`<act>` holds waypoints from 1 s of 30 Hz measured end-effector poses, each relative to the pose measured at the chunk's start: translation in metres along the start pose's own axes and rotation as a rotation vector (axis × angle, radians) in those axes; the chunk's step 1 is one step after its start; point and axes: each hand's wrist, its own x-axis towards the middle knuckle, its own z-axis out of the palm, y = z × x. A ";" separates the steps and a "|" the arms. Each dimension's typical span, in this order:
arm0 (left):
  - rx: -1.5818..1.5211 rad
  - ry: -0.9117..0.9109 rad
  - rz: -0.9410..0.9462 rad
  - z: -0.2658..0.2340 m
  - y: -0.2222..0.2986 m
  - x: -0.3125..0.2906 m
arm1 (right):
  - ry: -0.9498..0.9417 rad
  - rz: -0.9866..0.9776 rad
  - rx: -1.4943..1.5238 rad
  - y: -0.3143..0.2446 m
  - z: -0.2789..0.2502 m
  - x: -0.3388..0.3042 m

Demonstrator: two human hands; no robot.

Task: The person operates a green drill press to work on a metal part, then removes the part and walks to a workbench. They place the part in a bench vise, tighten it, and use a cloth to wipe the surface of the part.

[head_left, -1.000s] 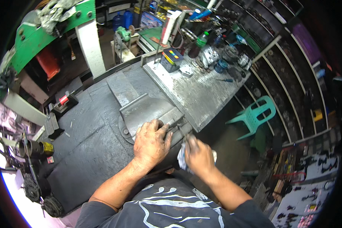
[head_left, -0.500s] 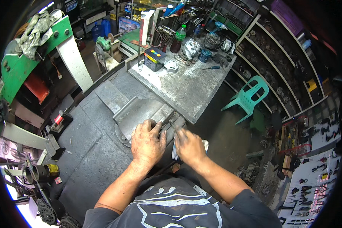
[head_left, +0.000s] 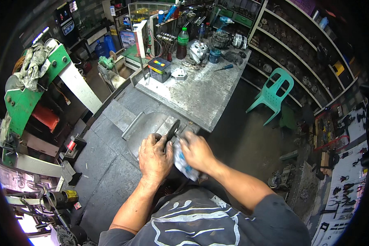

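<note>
Over the bench vise (head_left: 145, 127), my left hand (head_left: 155, 160) curls its blackened fingers around a dark round metal disc (head_left: 174, 128), which stands on edge beside the jaws. A thin shaft-like bit shows at the disc's near side, partly covered by fingers. Just to the right, my right hand (head_left: 197, 152) is closed and slightly blurred. It grips a crumpled blue and white cloth (head_left: 184, 166) that hangs below its fingers. Whether that hand also touches the disc's shaft, I cannot tell.
Ahead stands a metal-topped table (head_left: 209, 94) with a battery (head_left: 159, 70), a green-capped bottle (head_left: 182, 43), an alternator (head_left: 199, 51) and a screwdriver (head_left: 224, 67). A green plastic chair (head_left: 273, 93) is at the right, before shelves of parts. A green-and-white machine frame (head_left: 22, 106) rises at the left.
The dark disc now shows upright beside my left fingers. My right hand has moved slightly left, and much more of the cloth shows beneath it. The view has shifted a little.
</note>
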 end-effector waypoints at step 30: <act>0.061 0.056 -0.099 0.003 0.014 -0.005 | -0.443 0.762 0.845 -0.001 -0.063 0.066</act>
